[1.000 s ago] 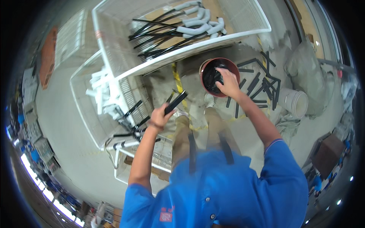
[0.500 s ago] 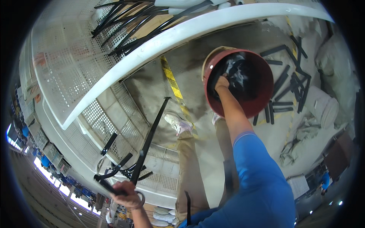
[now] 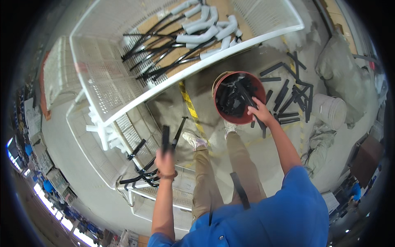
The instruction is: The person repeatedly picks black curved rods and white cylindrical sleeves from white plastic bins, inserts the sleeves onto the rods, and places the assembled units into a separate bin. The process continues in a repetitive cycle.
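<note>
My left hand (image 3: 165, 162) is closed around a slender black rod (image 3: 179, 131) that slopes down toward the floor. A thicker black sleeve-like end (image 3: 165, 139) sticks up from that fist, slightly blurred. Over the near right rim of a red bucket (image 3: 259, 88), my right hand (image 3: 260, 110) grips a black tube (image 3: 245, 94) that slants across the opening. Inside the bucket lie more black tubes (image 3: 230, 101) in what looks like dark, shiny liquid.
A white mesh crate (image 3: 135, 108) holds black rods with grey sleeves (image 3: 201, 35). Loose black tubes (image 3: 288, 99) are scattered on the floor beside a white bucket (image 3: 331, 113). Left of my legs, several curved black rods (image 3: 146, 177) lie on a lower white crate (image 3: 181, 187).
My right hand has come up out of the red bucket with a black tube. My left hand has moved up and to the right, still holding the rod. More of the crate shows.
</note>
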{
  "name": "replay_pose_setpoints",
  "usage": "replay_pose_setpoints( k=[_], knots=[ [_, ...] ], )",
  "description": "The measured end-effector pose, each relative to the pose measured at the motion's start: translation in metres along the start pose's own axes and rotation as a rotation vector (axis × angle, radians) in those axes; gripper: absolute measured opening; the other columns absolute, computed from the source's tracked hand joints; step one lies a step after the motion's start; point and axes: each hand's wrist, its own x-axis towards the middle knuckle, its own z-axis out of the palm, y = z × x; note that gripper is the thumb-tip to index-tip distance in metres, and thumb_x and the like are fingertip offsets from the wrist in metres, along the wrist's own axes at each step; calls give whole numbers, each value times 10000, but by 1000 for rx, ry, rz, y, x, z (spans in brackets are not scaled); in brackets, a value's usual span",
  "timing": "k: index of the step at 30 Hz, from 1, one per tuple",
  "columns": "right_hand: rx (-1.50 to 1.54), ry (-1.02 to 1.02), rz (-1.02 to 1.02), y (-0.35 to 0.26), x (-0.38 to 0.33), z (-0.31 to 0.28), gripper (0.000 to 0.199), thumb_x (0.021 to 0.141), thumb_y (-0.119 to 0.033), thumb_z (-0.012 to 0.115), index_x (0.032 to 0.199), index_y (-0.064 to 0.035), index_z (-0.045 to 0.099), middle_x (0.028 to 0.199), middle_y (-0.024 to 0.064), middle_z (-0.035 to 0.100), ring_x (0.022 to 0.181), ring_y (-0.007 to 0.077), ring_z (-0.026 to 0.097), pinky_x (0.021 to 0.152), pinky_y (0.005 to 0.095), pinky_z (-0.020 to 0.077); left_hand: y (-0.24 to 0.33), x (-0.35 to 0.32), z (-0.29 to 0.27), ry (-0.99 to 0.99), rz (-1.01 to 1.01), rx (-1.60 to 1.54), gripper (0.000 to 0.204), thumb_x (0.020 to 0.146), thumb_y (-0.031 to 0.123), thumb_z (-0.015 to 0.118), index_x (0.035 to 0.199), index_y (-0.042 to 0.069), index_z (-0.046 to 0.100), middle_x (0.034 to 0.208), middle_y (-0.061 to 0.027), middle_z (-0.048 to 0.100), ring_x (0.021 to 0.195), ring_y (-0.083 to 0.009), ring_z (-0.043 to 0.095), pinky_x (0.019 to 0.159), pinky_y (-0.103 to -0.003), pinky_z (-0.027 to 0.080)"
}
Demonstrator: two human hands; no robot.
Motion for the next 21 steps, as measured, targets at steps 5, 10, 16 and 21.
replay_pose_setpoints(
  k=[5,10,16,21],
  knots=[
    [120,-20,-340,-80,-186,-8,483,856,-88,674,1291,-7,481,932,55,624,824,117,602,766,271,496,104,-8,5,-205,401,24,237,951,241,620,869,21,582,594,-25,499,560,-110,477,515,-295,397],
    [-172,149,-509,-189,-268,11,462,854,-149,699,1255,-34,502,996,71,622,909,132,596,835,300,488,231,-48,-56,-410,516,80,242,912,227,670,823,13,599,591,-63,544,533,-145,505,517,-308,417],
    [-810,432,-1321,-257,-303,0,470,725,-32,670,1174,-96,547,1011,108,595,938,334,581,818,426,460,331,-101,-119,-486,621,60,205,927,196,648,845,11,613,625,32,456,588,-62,398,518,-253,351],
    [-898,396,-1447,-274,-342,-9,485,689,4,680,1150,-121,593,973,72,596,911,301,586,798,405,461,358,-129,-136,-450,729,191,205,889,198,688,874,-2,647,615,-84,579,535,-141,535,534,-290,443]
  ],
)
